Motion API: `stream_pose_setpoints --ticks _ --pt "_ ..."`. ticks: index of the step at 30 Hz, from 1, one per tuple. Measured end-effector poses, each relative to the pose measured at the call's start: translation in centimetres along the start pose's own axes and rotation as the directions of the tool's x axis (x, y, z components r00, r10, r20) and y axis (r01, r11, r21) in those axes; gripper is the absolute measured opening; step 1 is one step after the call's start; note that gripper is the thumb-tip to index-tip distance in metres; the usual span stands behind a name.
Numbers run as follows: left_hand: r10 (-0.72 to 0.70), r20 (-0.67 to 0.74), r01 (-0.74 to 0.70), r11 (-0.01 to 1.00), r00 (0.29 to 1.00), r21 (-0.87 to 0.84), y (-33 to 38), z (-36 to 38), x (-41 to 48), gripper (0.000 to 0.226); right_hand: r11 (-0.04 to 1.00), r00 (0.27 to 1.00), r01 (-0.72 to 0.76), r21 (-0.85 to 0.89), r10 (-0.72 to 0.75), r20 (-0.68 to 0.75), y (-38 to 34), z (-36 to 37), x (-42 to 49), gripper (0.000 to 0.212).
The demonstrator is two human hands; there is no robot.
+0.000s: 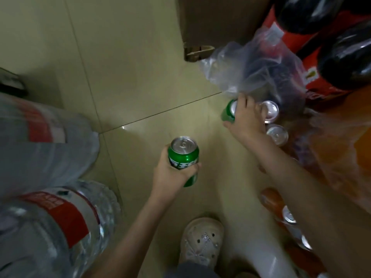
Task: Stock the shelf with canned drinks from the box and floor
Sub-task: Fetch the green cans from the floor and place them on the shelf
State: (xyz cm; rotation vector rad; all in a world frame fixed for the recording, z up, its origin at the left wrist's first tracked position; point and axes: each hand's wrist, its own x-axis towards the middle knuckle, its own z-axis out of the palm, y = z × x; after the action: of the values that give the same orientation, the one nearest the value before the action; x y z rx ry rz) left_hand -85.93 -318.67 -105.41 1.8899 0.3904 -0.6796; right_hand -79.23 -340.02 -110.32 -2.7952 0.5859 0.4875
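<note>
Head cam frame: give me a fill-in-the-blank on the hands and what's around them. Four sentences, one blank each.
1. The left hand grips an upright can whose body is ____.
2. The right hand grips a second green can next to two cans with ____ tops.
3. The large water bottles at the left carry ____ labels.
4. The pale shoe stands on the tiled ____.

Missing words: green; silver; red; floor.

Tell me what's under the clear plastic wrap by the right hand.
Two silver can tops show at the wrap edge, beside the green can that the right hand grips. Deeper under it are only dark, blurred shapes; the can count is unclear.
</note>
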Motion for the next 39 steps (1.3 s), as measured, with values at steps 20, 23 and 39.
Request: stream_pose_setpoints --ticks 20,23,39 --pt "0.056 0.456 0.147 0.906 0.888 -0.398 29.2 -12.5 -27.5 0.061 0.168 0.916 -0.398 0.902 0.121 0.381 -3.9 -39.7 -30.0 0.027" --pt "0.159 0.495 0.075 0.905 0.854 -0.419 38.7 -14.4 -32.4 0.075 0.043 0.903 -0.424 0.905 0.104 0.418 -3.8 -49.6 -33.7 0.043" --pt "0.5 0.782 -0.392 0.848 0.372 -0.356 75.2 -5.2 -54.8 0.046 -0.131 0.998 0.0 0.991 0.063 0.008 7.2 -81.9 -50.0 0.041"
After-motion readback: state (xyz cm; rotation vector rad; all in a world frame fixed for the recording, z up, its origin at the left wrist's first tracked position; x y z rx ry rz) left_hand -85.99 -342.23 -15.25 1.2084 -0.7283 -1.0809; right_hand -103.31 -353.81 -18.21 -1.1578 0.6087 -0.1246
